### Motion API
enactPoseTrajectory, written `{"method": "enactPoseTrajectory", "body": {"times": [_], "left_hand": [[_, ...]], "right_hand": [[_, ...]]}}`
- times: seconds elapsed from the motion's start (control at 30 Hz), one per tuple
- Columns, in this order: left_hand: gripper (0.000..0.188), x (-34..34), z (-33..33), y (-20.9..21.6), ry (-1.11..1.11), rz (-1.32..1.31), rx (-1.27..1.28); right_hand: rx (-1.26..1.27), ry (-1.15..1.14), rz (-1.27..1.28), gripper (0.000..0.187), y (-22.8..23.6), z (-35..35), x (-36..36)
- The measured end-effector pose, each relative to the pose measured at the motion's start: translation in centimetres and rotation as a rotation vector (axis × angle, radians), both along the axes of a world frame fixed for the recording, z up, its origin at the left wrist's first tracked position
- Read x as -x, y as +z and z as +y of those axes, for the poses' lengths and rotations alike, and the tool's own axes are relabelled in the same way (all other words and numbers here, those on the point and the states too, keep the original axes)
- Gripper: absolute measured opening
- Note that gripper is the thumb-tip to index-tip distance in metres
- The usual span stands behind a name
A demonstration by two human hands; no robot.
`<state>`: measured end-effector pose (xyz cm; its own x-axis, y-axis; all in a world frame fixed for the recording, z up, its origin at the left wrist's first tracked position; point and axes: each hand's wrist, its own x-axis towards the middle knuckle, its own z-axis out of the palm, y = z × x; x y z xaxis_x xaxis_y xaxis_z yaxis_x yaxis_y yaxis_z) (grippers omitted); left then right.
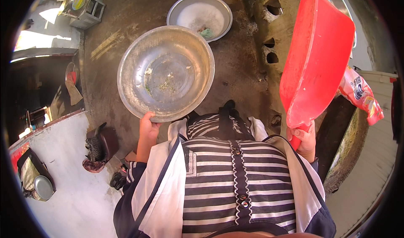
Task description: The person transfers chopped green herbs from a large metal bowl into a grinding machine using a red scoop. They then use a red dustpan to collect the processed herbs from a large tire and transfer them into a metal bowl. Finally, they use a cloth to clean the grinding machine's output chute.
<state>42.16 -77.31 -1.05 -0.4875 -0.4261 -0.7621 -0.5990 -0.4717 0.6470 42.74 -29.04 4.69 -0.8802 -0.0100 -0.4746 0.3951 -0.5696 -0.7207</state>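
Over the stained brown floor (pixel 101 74), a wide, round silver metal basin (pixel 136 65) and a big red plastic scoop (pixel 317 57), one in each hand.

The silver basin is out in front on the person's left, hollow facing up, partly covering my view of a smaller round grey metal basin (pixel 227 21) of white suds (pixel 200 15) beyond; the scoop stands on edge at the right, near a pink plastic packet (pixel 362 94). The left hand (pixel 149 126) is closed on the silver basin's near rim, though I can't quite make out the fingers underneath; the right hand (pixel 307 140) wraps snugly around the scoop's handle. Pale and green scraps (pixel 168 85) dot the silver basin's bottom.
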Motion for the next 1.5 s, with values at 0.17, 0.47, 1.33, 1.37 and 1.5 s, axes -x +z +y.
{"method": "enactPoseTrajectory", "body": {"times": [0.17,0.47,1.33,1.37,1.5], "left_hand": [[0.027,0.8,-14.9,2.3,0.091,0.014,0.012],[0.033,7.5,-38.0,7.1,0.25,0.042,0.003],[0.029,33.1,-82.3,16.6,0.752,-0.006,-0.051],[0.027,35.3,-84.4,16.6,0.737,0.032,0.008],[0.026,42.9,-96.7,19.1,0.733,0.03,-0.026]], "right_hand": [[0.03,0.136,-0.029,0.035,-0.5,-15.2,7.7],[-0.119,0.369,-0.12,0.027,3.6,-38.5,19.7],[-0.436,1.069,-0.168,0.037,-4.5,-98.3,71.9],[-0.463,1.054,-0.131,0.036,-5.4,-100.7,73.3],[-0.45,0.989,-0.247,0.034,-1.2,-110.8,77.3]]}}
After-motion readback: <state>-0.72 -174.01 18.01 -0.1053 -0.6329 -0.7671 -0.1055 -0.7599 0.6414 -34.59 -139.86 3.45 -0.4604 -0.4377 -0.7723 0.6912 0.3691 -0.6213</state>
